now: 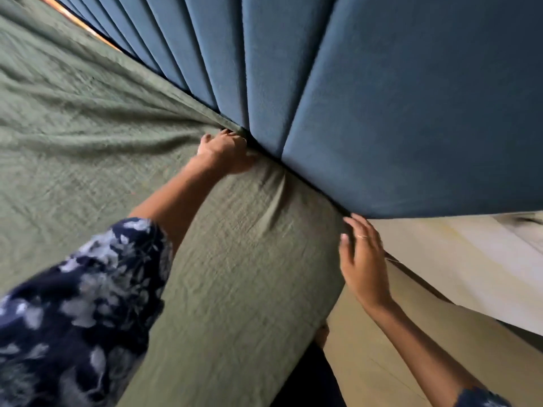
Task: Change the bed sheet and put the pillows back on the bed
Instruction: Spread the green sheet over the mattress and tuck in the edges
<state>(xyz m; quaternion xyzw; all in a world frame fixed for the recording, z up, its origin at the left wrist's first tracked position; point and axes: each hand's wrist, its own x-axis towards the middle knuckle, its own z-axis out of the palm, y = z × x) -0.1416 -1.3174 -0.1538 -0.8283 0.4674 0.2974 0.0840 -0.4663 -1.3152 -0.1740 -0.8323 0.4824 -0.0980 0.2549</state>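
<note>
Sheet [102, 127], green, spread over mattress against blue headboard [382, 98]. Left hand [224, 152] curled, pinching sheet at headboard gap. Right hand [363, 259] flat, fingers straight, pressing sheet's near-right corner. No readable writing.

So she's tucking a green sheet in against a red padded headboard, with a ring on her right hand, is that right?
Not quite: the headboard is blue, not red, as the head view shows. The green sheet and the ring on the right hand are as you say.
</note>
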